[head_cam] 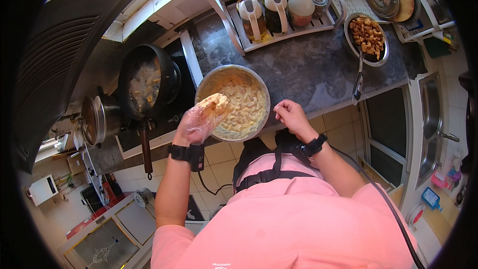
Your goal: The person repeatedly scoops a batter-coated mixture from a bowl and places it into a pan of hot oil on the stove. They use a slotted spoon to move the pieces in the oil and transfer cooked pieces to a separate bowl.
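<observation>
My left hand [201,117], in a clear plastic glove, is above the left side of a metal bowl [264,86]. Its batter-coated fingers are curled around a clump of battered food [218,101]. Small pieces of what looks like meat in pale yellow batter [242,106] lie in the bowl, and batter streaks its inner wall. Bare and loosely closed, my right hand [290,116] hovers just right of the bowl with nothing visible in it. Left of the bowl stands a dark wok [143,82] on the cooktop, with bubbling oil and browned bits inside.
The wok's handle [146,153] juts toward me, beside a lidded pot [102,119]. A rack [272,41] holds oil jugs and jars behind the bowl. At right are an oval dish [349,41] of fried pieces, a slotted utensil [358,82] and a sink [429,119]. A range hood [71,56] overhangs the left.
</observation>
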Demonstrator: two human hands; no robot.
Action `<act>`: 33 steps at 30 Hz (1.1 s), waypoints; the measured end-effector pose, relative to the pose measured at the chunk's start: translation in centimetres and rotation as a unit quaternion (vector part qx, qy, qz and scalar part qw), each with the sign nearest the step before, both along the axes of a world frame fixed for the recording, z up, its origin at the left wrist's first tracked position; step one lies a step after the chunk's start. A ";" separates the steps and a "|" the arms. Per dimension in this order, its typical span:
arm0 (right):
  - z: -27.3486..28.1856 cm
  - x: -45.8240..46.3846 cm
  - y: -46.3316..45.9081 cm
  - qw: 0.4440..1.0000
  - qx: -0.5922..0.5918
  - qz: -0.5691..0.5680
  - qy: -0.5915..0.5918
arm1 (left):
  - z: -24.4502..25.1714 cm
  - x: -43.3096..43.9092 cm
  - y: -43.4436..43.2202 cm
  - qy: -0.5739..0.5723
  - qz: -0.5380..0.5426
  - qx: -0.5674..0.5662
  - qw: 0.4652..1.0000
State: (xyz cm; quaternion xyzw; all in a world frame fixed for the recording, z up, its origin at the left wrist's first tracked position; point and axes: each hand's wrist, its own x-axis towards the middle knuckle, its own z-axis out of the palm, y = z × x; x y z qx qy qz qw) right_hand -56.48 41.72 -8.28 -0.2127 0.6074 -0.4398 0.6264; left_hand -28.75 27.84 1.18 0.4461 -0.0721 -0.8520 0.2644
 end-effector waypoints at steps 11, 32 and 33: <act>0.9 -0.3 -0.2 1.000 0.017 0.000 -0.007 | 6.2 0.6 0.5 0.082 0.041 -0.020 0.996; -0.3 2.2 1.1 0.993 0.036 -0.106 0.042 | 17.0 24.6 -9.4 -0.008 0.100 -0.141 0.985; -0.4 2.6 1.5 0.992 0.040 -0.113 0.045 | 16.2 25.4 -10.3 0.011 0.054 -0.158 0.986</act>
